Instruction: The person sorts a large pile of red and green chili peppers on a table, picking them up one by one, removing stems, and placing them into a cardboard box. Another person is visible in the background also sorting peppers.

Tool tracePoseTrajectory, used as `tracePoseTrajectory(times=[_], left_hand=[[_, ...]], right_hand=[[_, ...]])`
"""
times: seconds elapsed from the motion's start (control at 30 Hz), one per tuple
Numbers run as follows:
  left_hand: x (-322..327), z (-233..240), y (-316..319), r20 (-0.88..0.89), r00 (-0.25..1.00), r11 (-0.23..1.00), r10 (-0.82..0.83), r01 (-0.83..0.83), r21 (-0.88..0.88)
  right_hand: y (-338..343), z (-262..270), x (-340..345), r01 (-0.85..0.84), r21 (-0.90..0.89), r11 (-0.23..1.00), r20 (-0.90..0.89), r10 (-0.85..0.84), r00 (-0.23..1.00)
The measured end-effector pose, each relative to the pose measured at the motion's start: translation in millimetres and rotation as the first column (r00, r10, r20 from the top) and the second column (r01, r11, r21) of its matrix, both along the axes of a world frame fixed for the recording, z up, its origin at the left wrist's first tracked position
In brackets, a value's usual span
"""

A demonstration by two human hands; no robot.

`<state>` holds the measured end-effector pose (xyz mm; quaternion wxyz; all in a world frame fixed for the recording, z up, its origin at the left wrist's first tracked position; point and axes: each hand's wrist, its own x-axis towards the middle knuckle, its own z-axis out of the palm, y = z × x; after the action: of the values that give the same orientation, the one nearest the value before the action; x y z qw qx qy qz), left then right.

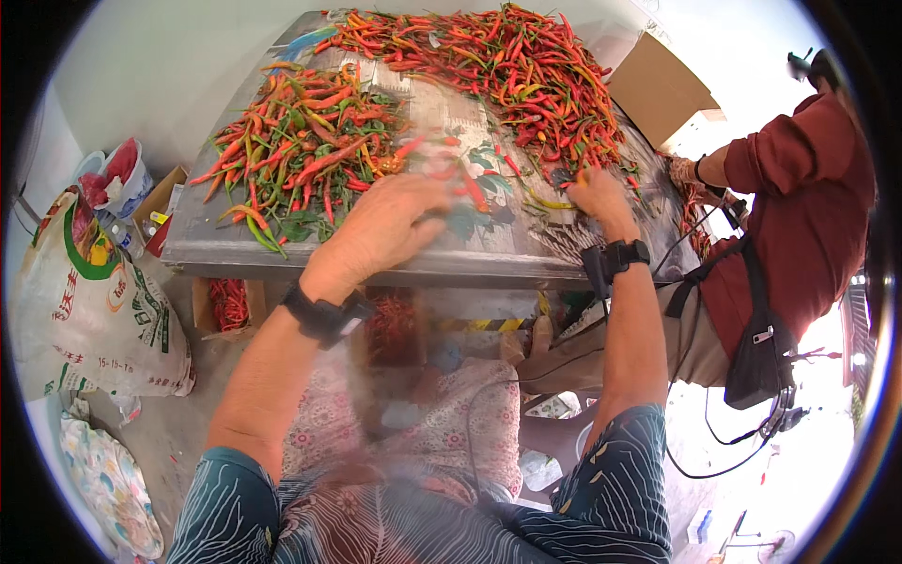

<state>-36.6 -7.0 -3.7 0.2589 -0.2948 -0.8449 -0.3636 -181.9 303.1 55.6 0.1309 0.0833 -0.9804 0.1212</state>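
Note:
My left hand is blurred, its thumb held apart from the fingers, over the table at the right edge of a heap of red, orange and green chili peppers mixed with leaves. Blurred red chilies lie just beyond its fingertips. My right hand is at the near edge of a larger heap of mostly red chili peppers, its fingers bent down among them. Whether it grips a chili is hidden. A yellow-green chili lies just left of it. Both wrists wear black straps.
A person in a dark red top works at the table's right side, near a cardboard box. Boxes of red chilies stand under the table. A printed woven sack stands at left. A thin cable crosses my lap.

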Motion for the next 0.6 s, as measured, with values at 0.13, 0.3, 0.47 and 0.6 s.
tracePoseTrajectory(times=[0.13,0.3,0.47,0.6], left_hand=[[1,-2,-3,-0.003,1.000,1.000,0.010,-0.010,-0.008],[2,-2,-2,-0.001,1.000,1.000,0.013,-0.013,0.001],[1,-3,-1,0.001,1.000,1.000,0.009,-0.009,-0.014],[1,-2,-2,0.001,1.000,1.000,0.012,-0.012,-0.027]], right_hand=[[-15,10,12,-0.092,-0.467,0.879,0.301,0.256,0.919],[-18,20,25,-0.007,-0.793,0.610,0.158,0.217,0.963],[4,21,27,0.158,-0.731,0.663,0.242,0.035,0.970],[23,6,21,-0.006,-0.235,0.972,0.041,0.016,0.999]])
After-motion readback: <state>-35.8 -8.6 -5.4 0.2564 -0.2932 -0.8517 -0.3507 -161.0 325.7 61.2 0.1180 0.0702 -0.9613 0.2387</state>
